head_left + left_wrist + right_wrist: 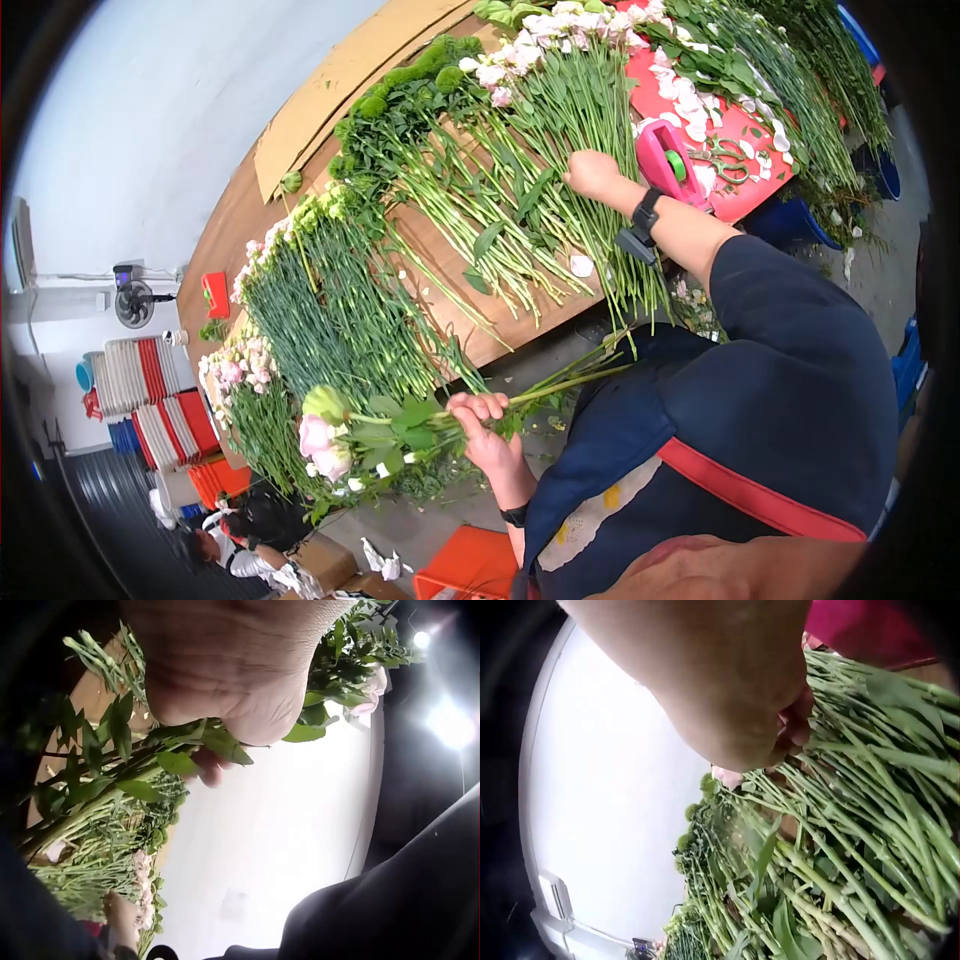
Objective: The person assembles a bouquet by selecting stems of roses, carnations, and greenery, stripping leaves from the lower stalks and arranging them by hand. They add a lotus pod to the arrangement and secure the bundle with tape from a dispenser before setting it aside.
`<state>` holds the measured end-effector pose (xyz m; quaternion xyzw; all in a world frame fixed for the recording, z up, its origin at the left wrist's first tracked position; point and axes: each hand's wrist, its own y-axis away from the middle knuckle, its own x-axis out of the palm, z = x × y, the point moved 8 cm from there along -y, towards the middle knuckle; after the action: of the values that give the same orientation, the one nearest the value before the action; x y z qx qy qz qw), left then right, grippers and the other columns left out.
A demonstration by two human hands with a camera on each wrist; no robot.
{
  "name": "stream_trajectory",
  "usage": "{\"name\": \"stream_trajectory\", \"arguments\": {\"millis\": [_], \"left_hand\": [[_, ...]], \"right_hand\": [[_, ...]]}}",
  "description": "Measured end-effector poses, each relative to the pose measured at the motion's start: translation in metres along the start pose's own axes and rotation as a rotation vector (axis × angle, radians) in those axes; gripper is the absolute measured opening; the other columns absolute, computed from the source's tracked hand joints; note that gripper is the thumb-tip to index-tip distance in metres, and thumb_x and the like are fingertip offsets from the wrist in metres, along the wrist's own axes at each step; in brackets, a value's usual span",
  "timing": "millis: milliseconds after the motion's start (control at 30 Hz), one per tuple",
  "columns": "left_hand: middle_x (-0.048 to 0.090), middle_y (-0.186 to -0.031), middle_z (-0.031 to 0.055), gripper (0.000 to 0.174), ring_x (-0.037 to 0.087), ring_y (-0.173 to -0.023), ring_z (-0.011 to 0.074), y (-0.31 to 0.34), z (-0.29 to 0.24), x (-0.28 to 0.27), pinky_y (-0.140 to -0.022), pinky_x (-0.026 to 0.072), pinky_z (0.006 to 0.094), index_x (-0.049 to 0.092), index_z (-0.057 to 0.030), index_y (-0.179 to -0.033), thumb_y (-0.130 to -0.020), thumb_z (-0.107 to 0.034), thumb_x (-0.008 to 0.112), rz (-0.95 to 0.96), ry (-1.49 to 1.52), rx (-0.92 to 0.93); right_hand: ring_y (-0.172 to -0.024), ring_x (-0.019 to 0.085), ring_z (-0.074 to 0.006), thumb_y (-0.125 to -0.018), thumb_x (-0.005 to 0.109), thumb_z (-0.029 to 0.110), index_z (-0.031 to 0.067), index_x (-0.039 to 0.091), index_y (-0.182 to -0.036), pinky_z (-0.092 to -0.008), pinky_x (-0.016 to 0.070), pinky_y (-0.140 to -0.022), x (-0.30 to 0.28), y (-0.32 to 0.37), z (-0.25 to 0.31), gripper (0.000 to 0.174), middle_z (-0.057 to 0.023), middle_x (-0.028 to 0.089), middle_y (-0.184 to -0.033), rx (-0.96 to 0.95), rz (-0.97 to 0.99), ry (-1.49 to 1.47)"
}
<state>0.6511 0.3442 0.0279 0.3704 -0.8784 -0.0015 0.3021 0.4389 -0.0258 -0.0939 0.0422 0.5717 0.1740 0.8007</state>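
My left hand point(485, 435) grips a small bunch of leafy stems in the head view. A pale pink rose point(325, 445) and a light green bloom point(327, 402) top the bunch, whose bare stems point(570, 380) point toward my body. In the left wrist view, leaves point(180, 763) on the bunch show below the palm. My right hand point(595, 175) is over a row of long green stems point(575, 110) with pale pink blooms point(510, 60) at their far end. Its fingers point(795, 727) curl down at these stems in the right wrist view; I cannot tell whether they hold one.
Beside my right forearm stand a pink tape dispenser point(665, 160) and scissors point(725, 160) on a red surface strewn with petals. More stems point(330, 310) and fuzzy green blooms point(400, 80) cover the wooden table point(470, 345). An orange crate point(465, 565) is on the floor; another person point(235, 545) is lower left.
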Motion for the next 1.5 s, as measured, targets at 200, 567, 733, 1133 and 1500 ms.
{"name": "stream_trajectory", "arguments": {"millis": [200,567,733,1133,1500], "left_hand": [[0.035,-0.067,-0.0031,0.024,0.036,-0.059,0.0106,-0.032,0.009,0.006,-0.062,0.0368,0.0291,0.047,-0.0102,-0.097,-0.099,-0.033,0.04,0.114,0.036,-0.142],[0.032,-0.068,-0.0034,0.023,0.035,-0.059,0.0102,-0.075,0.013,-0.002,-0.063,0.0374,0.0289,0.047,-0.0125,-0.092,-0.099,-0.033,0.039,0.311,0.109,-0.35],[0.033,-0.068,-0.0035,0.023,0.035,-0.06,0.0101,-0.082,0.006,-0.008,-0.063,0.0379,0.0291,0.047,-0.0126,-0.094,-0.099,-0.034,0.039,0.369,0.099,-0.407],[0.036,-0.068,-0.0034,0.023,0.037,-0.059,0.0106,-0.092,-0.031,-0.045,-0.063,0.038,0.0296,0.048,-0.0126,-0.094,-0.098,-0.034,0.04,0.443,0.11,-0.419],[0.04,-0.07,-0.0004,0.022,0.041,-0.062,0.0137,-0.115,-0.023,-0.038,-0.065,0.0414,0.0327,0.05,-0.0089,-0.101,-0.098,-0.03,0.044,0.397,0.159,-0.487]], "right_hand": [[-0.083,0.064,-0.0349,-0.076,0.062,0.023,0.0002,0.065,-0.086,-0.0422,0.0511,-0.075,0.015,-0.004,-0.007,0.025,-0.0189,0.066,-0.085,0.13,-0.07,-0.095],[-0.058,0.057,-0.0206,-0.084,0.06,0.025,-0.0031,0.06,-0.086,-0.0341,0.0456,-0.059,-0.032,0.065,-0.022,0.028,-0.0114,0.057,-0.061,0.004,-0.525,-0.653],[-0.057,0.05,-0.0128,-0.086,0.059,0.027,-0.0027,0.062,-0.077,-0.0336,0.0408,-0.055,-0.012,0.083,-0.022,0.031,-0.0076,0.054,-0.059,0.174,-0.315,-0.596],[-0.067,0.059,-0.0346,-0.083,0.06,0.03,-0.0004,0.062,-0.08,-0.0423,0.0446,-0.063,-0.019,0.095,0.002,0.03,-0.021,0.059,-0.072,0.227,-0.59,-0.492],[-0.062,0.055,-0.0185,-0.09,0.054,0.011,-0.0029,0.063,-0.092,-0.0302,0.0423,-0.058,-0.061,0.198,0.107,0.016,-0.0115,0.057,-0.069,-0.264,-0.671,-0.67]]}}
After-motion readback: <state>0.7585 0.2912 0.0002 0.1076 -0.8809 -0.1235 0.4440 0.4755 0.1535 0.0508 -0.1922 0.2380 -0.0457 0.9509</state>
